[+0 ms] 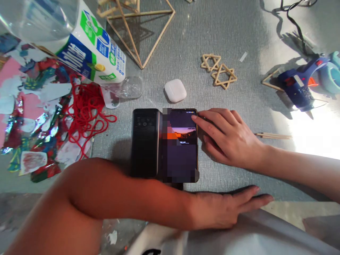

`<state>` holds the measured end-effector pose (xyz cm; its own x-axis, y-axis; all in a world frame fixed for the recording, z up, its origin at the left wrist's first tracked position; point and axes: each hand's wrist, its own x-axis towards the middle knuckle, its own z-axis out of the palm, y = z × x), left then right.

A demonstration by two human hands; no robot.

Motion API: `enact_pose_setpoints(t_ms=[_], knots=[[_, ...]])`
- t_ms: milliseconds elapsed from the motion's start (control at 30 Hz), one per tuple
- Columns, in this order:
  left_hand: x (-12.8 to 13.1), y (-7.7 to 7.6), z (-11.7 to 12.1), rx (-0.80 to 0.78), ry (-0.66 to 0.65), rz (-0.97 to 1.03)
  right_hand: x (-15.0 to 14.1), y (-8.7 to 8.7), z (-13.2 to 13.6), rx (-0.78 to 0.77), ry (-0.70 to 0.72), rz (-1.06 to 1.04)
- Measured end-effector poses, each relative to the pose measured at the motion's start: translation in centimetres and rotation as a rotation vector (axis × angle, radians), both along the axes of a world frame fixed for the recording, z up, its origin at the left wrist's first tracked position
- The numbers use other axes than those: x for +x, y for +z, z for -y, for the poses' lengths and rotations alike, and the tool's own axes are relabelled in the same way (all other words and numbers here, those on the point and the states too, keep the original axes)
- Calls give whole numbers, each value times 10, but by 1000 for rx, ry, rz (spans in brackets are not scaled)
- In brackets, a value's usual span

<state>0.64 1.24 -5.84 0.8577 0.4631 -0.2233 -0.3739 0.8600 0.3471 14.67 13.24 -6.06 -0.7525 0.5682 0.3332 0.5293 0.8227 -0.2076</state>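
A smartphone with a lit screen [183,159] lies face up, showing a sunset picture; parts of it are pixelated. My right hand [225,134] rests at its right side, fingers stretched out, with a fingertip at the screen's upper right edge. Beside it on the left lies a dark phone-shaped device [145,148], edge against the lit phone. My left forearm crosses below both, and my left hand [220,209] lies along the table's near edge, fingers extended and holding nothing. Just above the phones sits a white earbud case [175,90].
Two wooden stick stars [224,75] and a stick frame [156,39] lie farther back. At left are a large bottle [87,46], red yarn [85,113] and shiny scraps [45,141]. A blue glue gun [300,79] with a black cord and thin sticks [273,135] are at right.
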Motion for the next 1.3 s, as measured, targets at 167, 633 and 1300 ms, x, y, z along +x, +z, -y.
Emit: enact_pose_setpoints(t_ms=[167, 633, 1300], knots=[[0, 3, 0, -130, 34, 21, 0, 0, 0, 1, 3, -5], [1, -3, 1, 273, 88, -36, 1, -1, 0, -21, 4, -16], [1, -1, -2, 229, 99, -37, 0, 0, 0, -7, 5, -13]])
